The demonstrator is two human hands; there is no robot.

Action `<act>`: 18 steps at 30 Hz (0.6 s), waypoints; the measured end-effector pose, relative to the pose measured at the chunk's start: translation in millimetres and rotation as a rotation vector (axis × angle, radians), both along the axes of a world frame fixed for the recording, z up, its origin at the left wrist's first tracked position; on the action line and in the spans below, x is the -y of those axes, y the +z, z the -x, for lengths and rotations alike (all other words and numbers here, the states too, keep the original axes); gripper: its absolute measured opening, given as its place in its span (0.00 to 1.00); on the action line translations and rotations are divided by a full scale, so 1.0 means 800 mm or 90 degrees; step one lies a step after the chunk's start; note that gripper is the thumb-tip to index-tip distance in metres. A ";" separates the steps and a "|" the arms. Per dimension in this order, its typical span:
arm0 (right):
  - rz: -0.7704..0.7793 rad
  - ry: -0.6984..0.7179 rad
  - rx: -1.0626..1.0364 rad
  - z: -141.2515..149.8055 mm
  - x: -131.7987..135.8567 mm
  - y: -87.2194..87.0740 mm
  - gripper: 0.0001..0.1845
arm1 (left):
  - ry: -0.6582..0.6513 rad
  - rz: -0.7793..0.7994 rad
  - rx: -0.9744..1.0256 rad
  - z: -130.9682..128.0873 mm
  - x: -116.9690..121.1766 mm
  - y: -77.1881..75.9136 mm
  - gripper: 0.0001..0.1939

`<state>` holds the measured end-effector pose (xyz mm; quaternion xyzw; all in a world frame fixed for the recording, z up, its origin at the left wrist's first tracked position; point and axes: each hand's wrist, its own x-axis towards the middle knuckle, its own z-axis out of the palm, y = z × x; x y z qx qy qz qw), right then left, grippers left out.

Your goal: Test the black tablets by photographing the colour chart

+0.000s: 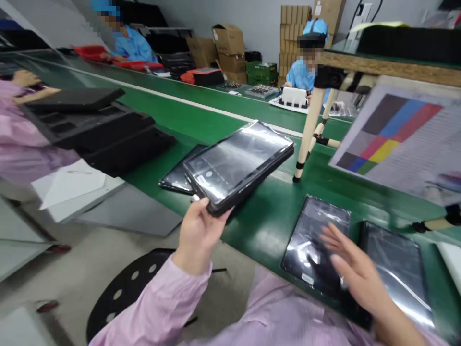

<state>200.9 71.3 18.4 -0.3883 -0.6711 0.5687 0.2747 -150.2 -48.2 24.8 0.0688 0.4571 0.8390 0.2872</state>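
My left hand (pixel 201 228) grips the near corner of a black tablet (pixel 239 161) in clear film, held tilted above the green bench. The tablet looks thick, perhaps more than one stacked; I cannot tell. Partly under it, another film-wrapped tablet (pixel 178 175) lies on the bench. My right hand (pixel 351 266), slightly blurred, is open with fingers stretched out over a wrapped tablet (pixel 311 240) that has a small white label. Whether the fingers touch it I cannot tell. To the right lies another wrapped dark tablet (pixel 396 269).
A pipe-legged stand (pixel 309 129) with a colour-chart sheet (pixel 389 139) rises at the right. Black foam trays (pixel 97 125) lie at the left beside a person in pink. Two people in blue sit across the green bench (pixel 259 230). A black stool (pixel 126 293) stands below.
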 end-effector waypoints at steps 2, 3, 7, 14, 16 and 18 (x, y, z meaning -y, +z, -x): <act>0.160 0.048 -0.154 0.052 0.022 -0.015 0.48 | -0.035 0.018 0.025 -0.055 0.031 -0.016 0.04; 0.224 0.027 -0.226 0.074 0.032 -0.019 0.52 | -0.057 0.023 0.043 -0.082 0.041 -0.025 0.06; 0.181 -0.174 -0.358 0.105 0.044 -0.027 0.44 | -0.206 0.039 0.110 -0.187 0.050 -0.053 0.15; -0.031 -0.302 -0.174 0.033 -0.018 -0.050 0.43 | -0.438 0.037 0.149 -0.309 0.031 -0.085 0.25; -0.025 -0.279 -0.147 0.019 -0.037 -0.059 0.41 | -0.528 0.077 0.111 -0.315 0.037 -0.091 0.22; -0.034 -0.266 -0.128 0.008 -0.049 -0.067 0.39 | -0.643 0.099 0.077 -0.306 0.050 -0.088 0.23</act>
